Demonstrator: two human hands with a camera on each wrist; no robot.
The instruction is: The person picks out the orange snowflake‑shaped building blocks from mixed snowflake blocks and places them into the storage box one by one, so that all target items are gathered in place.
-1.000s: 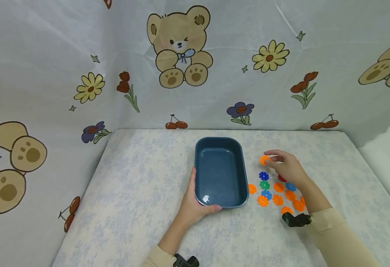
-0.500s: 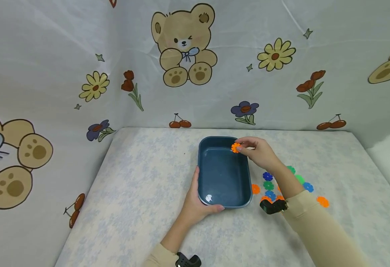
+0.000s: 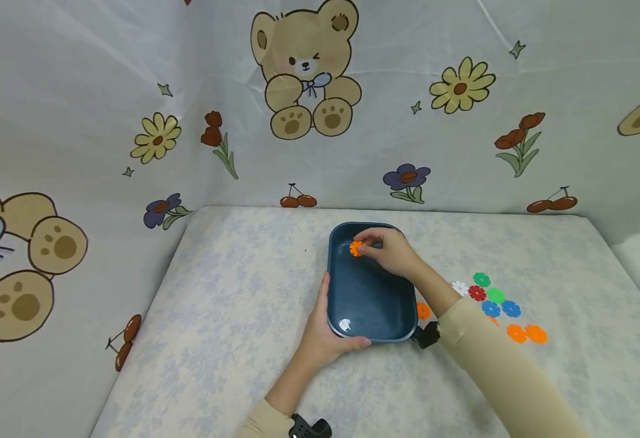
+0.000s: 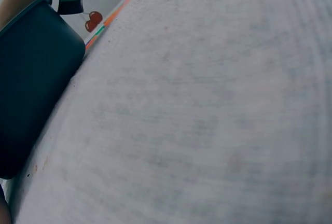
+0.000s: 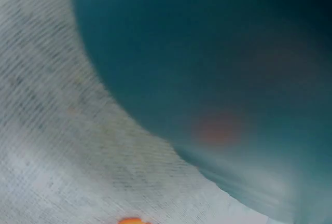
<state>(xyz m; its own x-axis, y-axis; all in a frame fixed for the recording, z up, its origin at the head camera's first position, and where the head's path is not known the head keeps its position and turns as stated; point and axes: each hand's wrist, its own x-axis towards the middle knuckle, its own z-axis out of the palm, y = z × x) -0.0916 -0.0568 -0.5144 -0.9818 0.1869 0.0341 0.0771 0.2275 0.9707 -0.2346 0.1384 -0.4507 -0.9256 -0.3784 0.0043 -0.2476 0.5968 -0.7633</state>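
Note:
In the head view, a dark blue rectangular plastic tub (image 3: 373, 301) stands near the middle of the table. My left hand (image 3: 318, 336) holds its near left corner, the thumb along the near side and the fingers against the left side. Over the far part of the tub, my right hand (image 3: 393, 250) pinches an orange notched plastic disc (image 3: 356, 249) between thumb and fingertips. Nothing lies on the visible floor of the tub. Its outer wall (image 4: 36, 79) fills the left of the left wrist view. The right wrist view shows the blurred tub (image 5: 155, 37) close up, without the hand.
Right of the tub lie several loose discs: a red disc (image 3: 477, 293), a white disc (image 3: 459, 288), a dark green disc (image 3: 482, 280), blue ones and an orange disc (image 3: 536, 333). My right forearm (image 3: 435, 283) hides part of this group. A bear-printed cloth (image 3: 353, 176) hangs behind the table.
My right hand has carried the orange disc leftward from the disc group, across the right rim, to above the tub. My left hand keeps its hold; the head view has shifted slightly.

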